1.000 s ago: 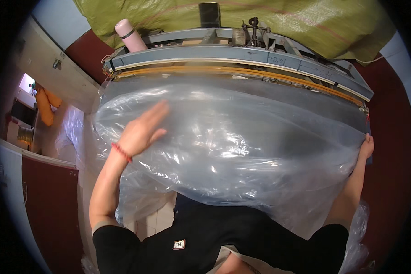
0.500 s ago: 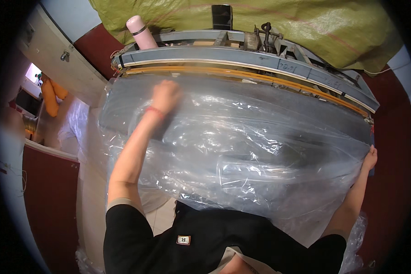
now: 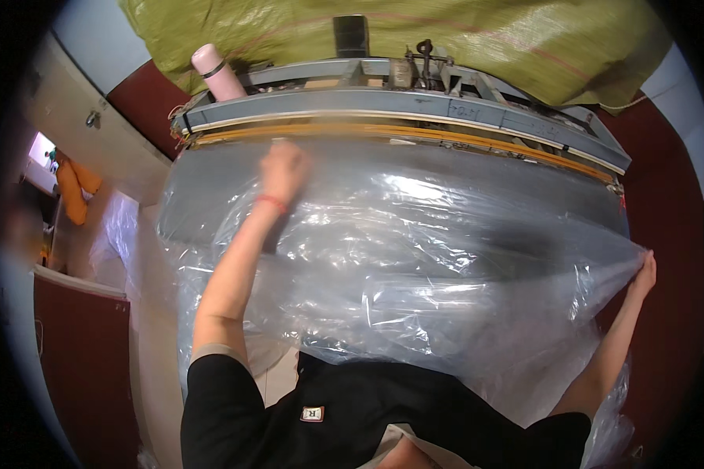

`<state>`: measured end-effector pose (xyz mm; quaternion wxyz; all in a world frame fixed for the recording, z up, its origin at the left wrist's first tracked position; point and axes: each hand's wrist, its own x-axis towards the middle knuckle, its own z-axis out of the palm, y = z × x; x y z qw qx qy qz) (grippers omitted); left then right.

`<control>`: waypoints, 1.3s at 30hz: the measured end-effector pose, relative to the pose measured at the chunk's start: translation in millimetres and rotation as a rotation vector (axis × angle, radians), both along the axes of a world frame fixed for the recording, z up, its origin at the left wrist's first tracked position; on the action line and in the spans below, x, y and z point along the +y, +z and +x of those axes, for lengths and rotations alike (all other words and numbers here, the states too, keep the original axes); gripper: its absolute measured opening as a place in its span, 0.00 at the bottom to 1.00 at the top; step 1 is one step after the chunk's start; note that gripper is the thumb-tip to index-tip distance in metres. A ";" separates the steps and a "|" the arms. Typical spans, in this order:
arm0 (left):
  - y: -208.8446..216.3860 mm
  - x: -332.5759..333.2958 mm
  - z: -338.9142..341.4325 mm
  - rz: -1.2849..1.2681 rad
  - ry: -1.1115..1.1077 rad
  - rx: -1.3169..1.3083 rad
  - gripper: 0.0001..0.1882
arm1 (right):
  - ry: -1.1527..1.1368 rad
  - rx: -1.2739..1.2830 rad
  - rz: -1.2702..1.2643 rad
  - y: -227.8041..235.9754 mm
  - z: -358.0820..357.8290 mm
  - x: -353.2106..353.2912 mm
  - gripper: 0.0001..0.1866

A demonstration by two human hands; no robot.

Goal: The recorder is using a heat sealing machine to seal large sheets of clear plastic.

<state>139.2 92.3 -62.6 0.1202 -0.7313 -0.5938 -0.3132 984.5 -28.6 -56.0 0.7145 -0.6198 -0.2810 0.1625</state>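
Note:
A large sheet of clear plastic film (image 3: pixel 438 305) lies wrinkled and shiny over a wide dark grey surface (image 3: pixel 211 172) in front of me. My right hand (image 3: pixel 644 273) pinches the film at the far right, drawing it into a taut point beyond the surface's edge. Over the far left part, my left hand (image 3: pixel 284 168) is blurred, with its fingers curled down at the film; the fingertips are hidden. A red band circles the left wrist.
Behind the surface runs a grey metal frame (image 3: pixel 328 102) with orange strips (image 3: pixel 446 134) along it. On it stand a pink bottle (image 3: pixel 217 72) and a dark metal clamp (image 3: pixel 425 66). A black phone-like slab (image 3: pixel 350 37) rests against the green-yellow tarp (image 3: pixel 485 39). A door (image 3: pixel 94 117) stands at left.
My right hand has pulled the film's corner outward to the right, and the film there is tauter. My left hand has shifted slightly right over the surface. The view has turned slightly.

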 end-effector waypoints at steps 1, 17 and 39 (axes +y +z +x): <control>-1.0 7.4 -4.6 0.021 0.015 -0.174 0.05 | -0.044 0.020 0.001 -2.5 5.4 13.3 0.16; -44.7 83.4 -110.4 0.173 0.217 -1.037 0.09 | -0.043 -0.336 0.050 -46.8 -155.2 219.7 0.11; 21.9 6.8 -69.4 -0.151 -0.200 -1.135 0.02 | -0.298 -0.658 0.211 33.7 -267.1 208.7 0.11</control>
